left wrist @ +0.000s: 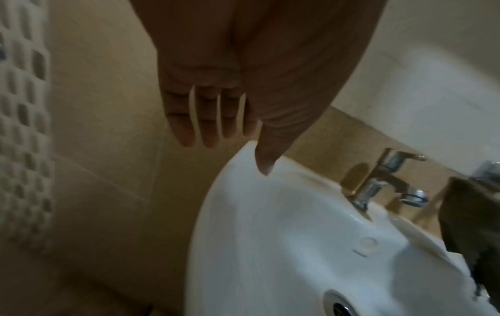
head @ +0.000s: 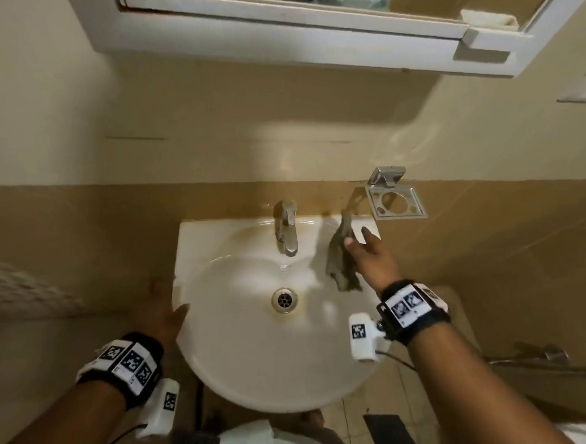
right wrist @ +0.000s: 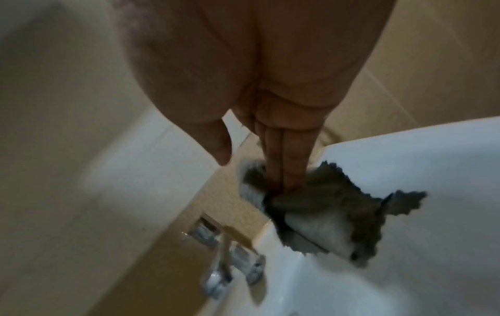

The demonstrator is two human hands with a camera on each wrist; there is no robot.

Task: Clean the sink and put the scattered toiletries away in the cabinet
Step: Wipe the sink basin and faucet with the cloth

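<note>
Right, cabinet [head: 295,47] overhead on the wall, white sink [head: 242,363] below me. My left hand [head: 163,320] hangs at the sink's left rim, fingers [left wrist: 208,128] straight and relaxed, holding nothing, thumb over the edge. My right hand [head: 368,257] presses the grey cloth [head: 339,259] onto the back right corner of the sink, straight fingers [right wrist: 293,166] flat on it, just right of the chrome tap [head: 286,230]. Metal holder [head: 396,200] sits on the wall behind.

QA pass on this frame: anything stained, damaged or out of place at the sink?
Yes: yellow-brown staining in the sink around the drain and at the faucet base. The grey cloth under the right hand has ragged edges. No spill visible.
</note>
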